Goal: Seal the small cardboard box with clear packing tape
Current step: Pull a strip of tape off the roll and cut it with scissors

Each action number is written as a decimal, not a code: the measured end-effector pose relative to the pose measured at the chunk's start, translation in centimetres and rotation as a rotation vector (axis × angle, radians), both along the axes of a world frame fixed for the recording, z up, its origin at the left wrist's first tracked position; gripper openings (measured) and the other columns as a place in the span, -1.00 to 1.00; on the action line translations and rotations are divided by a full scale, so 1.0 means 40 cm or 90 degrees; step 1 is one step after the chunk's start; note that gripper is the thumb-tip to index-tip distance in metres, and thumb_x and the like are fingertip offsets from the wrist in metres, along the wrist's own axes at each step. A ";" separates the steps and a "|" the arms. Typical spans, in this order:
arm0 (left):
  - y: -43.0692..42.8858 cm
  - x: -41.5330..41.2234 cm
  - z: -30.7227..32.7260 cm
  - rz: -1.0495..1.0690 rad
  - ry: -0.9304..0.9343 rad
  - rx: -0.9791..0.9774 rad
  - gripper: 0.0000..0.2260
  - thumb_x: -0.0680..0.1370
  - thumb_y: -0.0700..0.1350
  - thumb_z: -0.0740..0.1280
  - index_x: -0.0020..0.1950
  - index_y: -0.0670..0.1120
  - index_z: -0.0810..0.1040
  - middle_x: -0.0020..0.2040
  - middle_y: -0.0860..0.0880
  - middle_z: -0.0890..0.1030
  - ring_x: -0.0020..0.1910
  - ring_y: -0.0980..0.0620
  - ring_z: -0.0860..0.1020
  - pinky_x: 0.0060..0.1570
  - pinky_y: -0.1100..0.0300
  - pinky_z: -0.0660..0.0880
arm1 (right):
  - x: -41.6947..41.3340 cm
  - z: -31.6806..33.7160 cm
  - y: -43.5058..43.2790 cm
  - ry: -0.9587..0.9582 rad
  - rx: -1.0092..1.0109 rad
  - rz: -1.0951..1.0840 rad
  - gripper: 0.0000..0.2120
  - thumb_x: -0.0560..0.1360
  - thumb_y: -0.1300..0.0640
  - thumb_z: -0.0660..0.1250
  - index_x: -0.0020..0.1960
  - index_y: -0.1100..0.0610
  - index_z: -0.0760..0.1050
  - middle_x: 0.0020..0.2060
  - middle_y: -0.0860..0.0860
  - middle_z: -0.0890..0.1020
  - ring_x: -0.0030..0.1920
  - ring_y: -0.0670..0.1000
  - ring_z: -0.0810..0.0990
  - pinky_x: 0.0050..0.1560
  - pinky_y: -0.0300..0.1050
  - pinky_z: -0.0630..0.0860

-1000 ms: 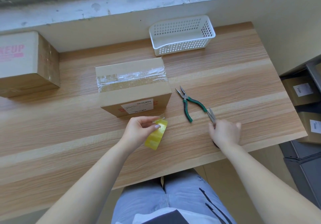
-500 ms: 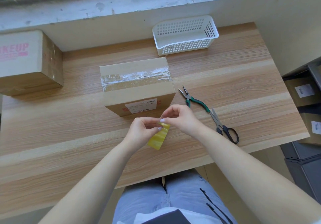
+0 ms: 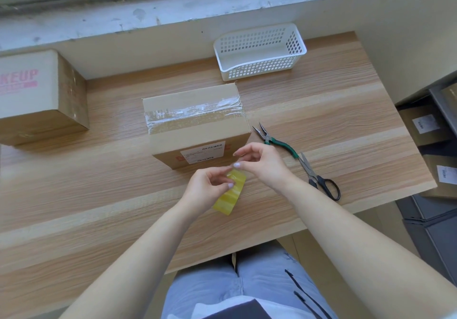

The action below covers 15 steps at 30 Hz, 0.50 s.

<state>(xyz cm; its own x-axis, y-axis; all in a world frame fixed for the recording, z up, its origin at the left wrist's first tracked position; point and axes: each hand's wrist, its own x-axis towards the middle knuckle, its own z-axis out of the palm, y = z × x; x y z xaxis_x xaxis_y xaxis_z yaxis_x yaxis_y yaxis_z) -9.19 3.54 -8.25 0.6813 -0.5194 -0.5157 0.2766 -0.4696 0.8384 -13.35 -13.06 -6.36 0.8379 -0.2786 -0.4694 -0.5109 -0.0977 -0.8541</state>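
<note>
Left hand [image 3: 206, 191] and right hand [image 3: 263, 164], both pinch-tight on upright tape roll [image 3: 230, 196]; box [image 3: 197, 130] seam left-right.

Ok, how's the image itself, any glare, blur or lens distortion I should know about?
Head view: soft even daylight, faint shadows on the table; head view: white glare streaks on the tape across the box top; head view: wide-angle stretch swells the forearms near the bottom edge; head view: label print too small to read, roll looks sharp.
</note>
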 end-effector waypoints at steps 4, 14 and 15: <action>0.004 0.004 0.004 -0.008 0.011 -0.020 -0.58 0.44 -0.29 0.44 0.17 0.15 0.56 -0.15 0.04 0.72 -0.10 0.24 0.63 0.11 0.22 0.50 | 0.004 0.007 -0.001 -0.007 -0.005 -0.016 -0.81 0.39 0.36 0.44 -0.09 0.13 0.55 -0.29 0.00 0.63 -0.25 -0.12 0.58 -0.12 -0.34 0.52; 0.029 0.006 0.009 -0.012 0.048 -0.044 -0.29 0.46 -0.36 0.40 0.49 0.05 0.19 -0.10 -0.09 0.70 -0.21 0.31 0.59 -0.17 0.51 0.44 | -0.023 -0.008 -0.035 0.012 0.086 -0.190 -0.80 0.40 0.36 0.45 -0.11 0.11 0.52 -0.27 0.08 0.64 -0.25 -0.03 0.63 -0.02 -0.06 0.56; 0.034 0.007 0.009 -0.017 0.053 -0.049 -0.31 0.46 -0.37 0.40 0.48 0.05 0.22 -0.10 -0.09 0.70 -0.21 0.30 0.58 -0.17 0.50 0.45 | -0.029 -0.010 -0.039 0.024 0.094 -0.196 -0.81 0.41 0.35 0.44 -0.09 0.12 0.52 -0.26 0.07 0.63 -0.24 -0.03 0.63 -0.03 -0.08 0.56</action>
